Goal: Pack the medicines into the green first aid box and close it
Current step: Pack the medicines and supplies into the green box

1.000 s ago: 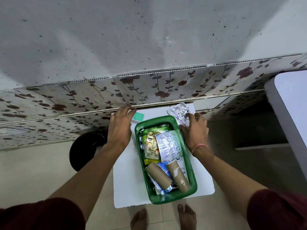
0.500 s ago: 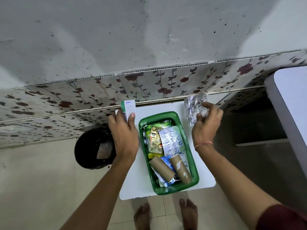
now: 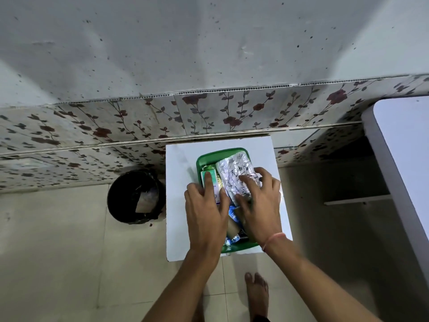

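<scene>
A small green-and-white carton is pressed by the left hand and silver blister strips by the right hand into the green first aid box on the white bench; a black bin stands beside it.

Both hands cover the green box, white table bare left and right, wall blocks behind, black bin left.

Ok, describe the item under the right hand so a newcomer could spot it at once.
Find the white table against the flowered wall, then the green box on it. Under the right hand, on top of the contents, lies the silver foil pill strip: crinkled and shiny, unlike the green-and-white carton beside it.
</scene>
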